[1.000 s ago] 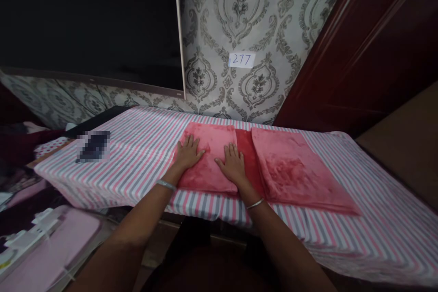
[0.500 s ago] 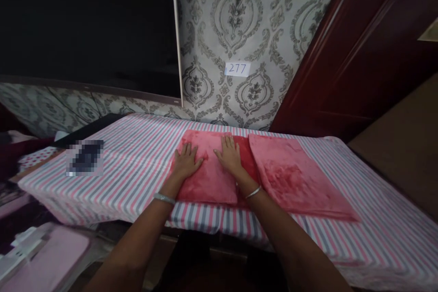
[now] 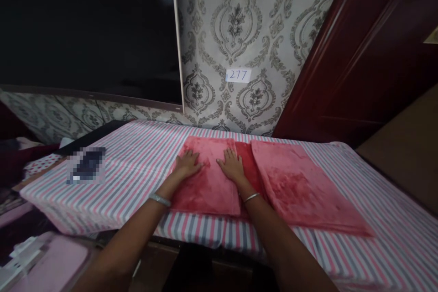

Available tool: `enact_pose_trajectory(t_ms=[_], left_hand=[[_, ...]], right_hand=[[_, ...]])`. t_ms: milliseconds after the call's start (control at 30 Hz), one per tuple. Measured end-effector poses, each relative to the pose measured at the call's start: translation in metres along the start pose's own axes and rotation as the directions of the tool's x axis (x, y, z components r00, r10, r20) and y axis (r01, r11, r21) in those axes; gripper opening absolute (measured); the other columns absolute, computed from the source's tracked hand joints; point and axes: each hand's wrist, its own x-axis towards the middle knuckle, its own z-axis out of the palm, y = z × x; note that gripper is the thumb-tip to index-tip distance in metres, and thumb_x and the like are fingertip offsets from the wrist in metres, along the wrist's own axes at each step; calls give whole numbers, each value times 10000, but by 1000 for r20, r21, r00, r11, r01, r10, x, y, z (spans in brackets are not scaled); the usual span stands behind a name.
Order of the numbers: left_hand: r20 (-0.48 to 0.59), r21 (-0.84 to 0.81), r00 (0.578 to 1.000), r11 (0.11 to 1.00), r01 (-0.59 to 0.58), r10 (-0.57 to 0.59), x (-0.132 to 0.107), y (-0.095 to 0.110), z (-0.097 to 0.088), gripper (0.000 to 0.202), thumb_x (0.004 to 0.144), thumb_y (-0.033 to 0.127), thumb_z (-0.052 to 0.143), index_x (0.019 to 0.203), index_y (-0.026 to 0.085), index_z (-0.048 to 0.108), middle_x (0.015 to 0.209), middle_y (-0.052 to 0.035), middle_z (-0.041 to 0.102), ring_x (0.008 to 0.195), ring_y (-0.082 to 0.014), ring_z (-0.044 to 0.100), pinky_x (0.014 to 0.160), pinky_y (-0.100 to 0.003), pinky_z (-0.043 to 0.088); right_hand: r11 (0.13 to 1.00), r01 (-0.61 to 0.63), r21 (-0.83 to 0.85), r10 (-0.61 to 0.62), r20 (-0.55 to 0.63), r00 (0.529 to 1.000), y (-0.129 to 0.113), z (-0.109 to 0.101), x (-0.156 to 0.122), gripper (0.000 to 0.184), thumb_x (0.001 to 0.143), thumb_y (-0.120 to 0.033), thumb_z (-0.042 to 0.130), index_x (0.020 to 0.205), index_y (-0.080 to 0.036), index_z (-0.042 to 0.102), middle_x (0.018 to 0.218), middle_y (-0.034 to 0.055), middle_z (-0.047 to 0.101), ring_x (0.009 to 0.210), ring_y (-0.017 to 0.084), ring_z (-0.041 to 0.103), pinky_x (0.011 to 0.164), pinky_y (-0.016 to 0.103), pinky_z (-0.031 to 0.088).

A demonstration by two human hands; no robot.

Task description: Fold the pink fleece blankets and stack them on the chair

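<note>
Cloth (image 3: 212, 187) beneath the spread left hand (image 3: 186, 164) and flat, spread right hand (image 3: 233, 167) looks soft, light and floppy; its edge between the wrists seems easiest to grip.

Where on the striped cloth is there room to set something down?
Bare striped cloth runs between the blurred dark item and the left pink panel, and right of the right pink panel. The middle is crowded: left hand and right hand lie over the left pink panel.
</note>
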Motion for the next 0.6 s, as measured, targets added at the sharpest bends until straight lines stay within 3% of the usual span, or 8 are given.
enact_pose_trajectory(t_ms=[67, 167, 300, 433, 600], left_hand=[[-54, -9, 998, 1000, 10, -10, 17, 3, -11, 536, 1046, 416, 344, 1496, 184, 519, 1604, -166, 467, 1507, -317, 400, 1211, -603, 308], [-124, 1, 992, 1000, 23, -22, 43, 6, -17, 576, 1057, 345, 267, 1580, 139, 395, 1679, -169, 336, 1569, -263, 285, 1264, -548, 229], [-111, 19, 992, 998, 58, -55, 63, 1, 0, 640, 1044, 399, 302, 1610, 101, 334, 1705, -193, 240, 1597, -298, 197, 1251, -612, 221], [-116, 74, 991, 994, 78, -69, 69, -7, 20, 667, 1050, 454, 249, 1618, 114, 329, 1713, -185, 216, 1601, -300, 181, 1227, -592, 285], [-141, 94, 988, 992, 80, -67, 70, -8, 23, 675, 1051, 469, 238, 1621, 118, 323, 1714, -183, 232, 1599, -293, 192, 1213, -584, 312]], right_hand=[[1000, -5, 5, 5, -4, 1000, -1, 0, 0, 723, 1052, -536, 321, 1629, -101, 296, 1728, 148, 194, 1606, 253, 141, 1262, 545, 176], [1000, -6, 8, 6, -21, 1000, -2, 0, 0, 715, 1053, -525, 315, 1626, -97, 307, 1726, 143, 202, 1605, 250, 148, 1267, 542, 162], [1000, -4, 11, 4, -24, 1000, -2, 1, -2, 694, 1053, -516, 321, 1627, -127, 320, 1723, 136, 221, 1603, 245, 157, 1265, 534, 168], [1000, -20, 7, 20, 5, 1000, -4, -2, 1, 687, 1053, -519, 329, 1629, -145, 323, 1723, 145, 218, 1605, 254, 153, 1260, 558, 166], [1000, 6, -3, -6, -45, 999, -9, -23, 29, 637, 1064, -465, 328, 1627, -167, 325, 1726, 129, 223, 1604, 263, 146, 1253, 580, 178]])
